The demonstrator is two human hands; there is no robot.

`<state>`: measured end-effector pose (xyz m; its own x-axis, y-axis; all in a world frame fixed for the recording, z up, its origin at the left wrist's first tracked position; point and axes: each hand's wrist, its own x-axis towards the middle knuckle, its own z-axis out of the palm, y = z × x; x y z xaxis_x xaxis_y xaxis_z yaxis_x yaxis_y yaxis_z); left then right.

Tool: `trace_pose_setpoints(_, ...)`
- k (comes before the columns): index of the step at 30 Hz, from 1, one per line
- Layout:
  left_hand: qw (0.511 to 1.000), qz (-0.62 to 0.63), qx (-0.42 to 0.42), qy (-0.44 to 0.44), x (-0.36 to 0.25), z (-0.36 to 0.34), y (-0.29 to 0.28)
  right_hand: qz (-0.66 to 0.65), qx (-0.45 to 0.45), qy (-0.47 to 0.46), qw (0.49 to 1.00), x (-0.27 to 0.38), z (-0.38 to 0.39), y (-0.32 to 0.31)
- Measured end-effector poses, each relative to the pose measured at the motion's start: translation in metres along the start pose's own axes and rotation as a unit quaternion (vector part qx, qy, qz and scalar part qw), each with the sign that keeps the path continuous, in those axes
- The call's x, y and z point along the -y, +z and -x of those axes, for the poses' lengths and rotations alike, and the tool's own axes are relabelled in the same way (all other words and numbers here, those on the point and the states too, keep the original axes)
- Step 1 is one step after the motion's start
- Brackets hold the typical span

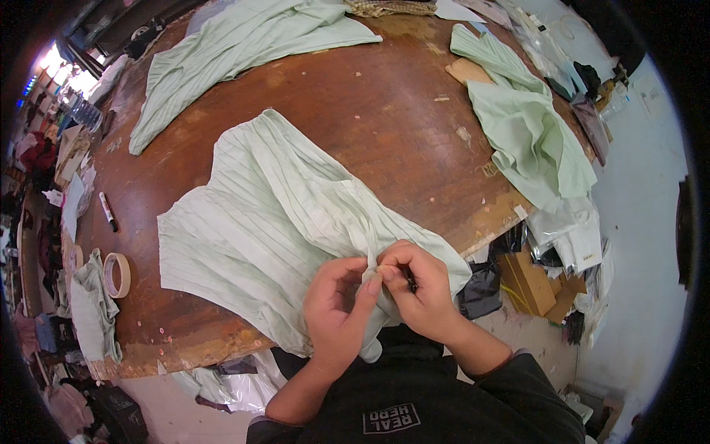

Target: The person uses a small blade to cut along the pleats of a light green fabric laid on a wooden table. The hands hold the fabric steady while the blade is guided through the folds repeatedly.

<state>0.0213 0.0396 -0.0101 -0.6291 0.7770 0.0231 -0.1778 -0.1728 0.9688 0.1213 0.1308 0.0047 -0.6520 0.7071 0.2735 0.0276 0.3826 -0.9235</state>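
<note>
A pale green pleated garment (pixel 251 222) lies spread over the near part of the wooden table, its near end reaching over the edge toward my body. My left hand (pixel 336 303) pinches a narrow seam of this cloth between thumb and fingers. Close against it, my right hand (pixel 423 288) grips the same gathered bit, the two thumbs almost touching. A small black object (pixel 411 281) shows by the curled fingers of the right hand; its kind is too hidden to tell.
On the brown table (pixel 355 96) lie a second green garment (pixel 251 41) at the far left and green cloth pieces (pixel 525 133) at the right. A marker (pixel 109 212), a tape roll (pixel 117 275) and crumpled cloth (pixel 95 311) are at the left. A cardboard box (pixel 526 283) stands below the right edge.
</note>
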Motion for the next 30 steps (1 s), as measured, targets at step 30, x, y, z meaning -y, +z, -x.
trace_pose_setpoints(30, 0.997, -0.018, 0.012, 0.079, 0.007, 0.003, -0.002, 0.248, 0.053, -0.14, 0.957, 0.019, -0.007, -0.033)
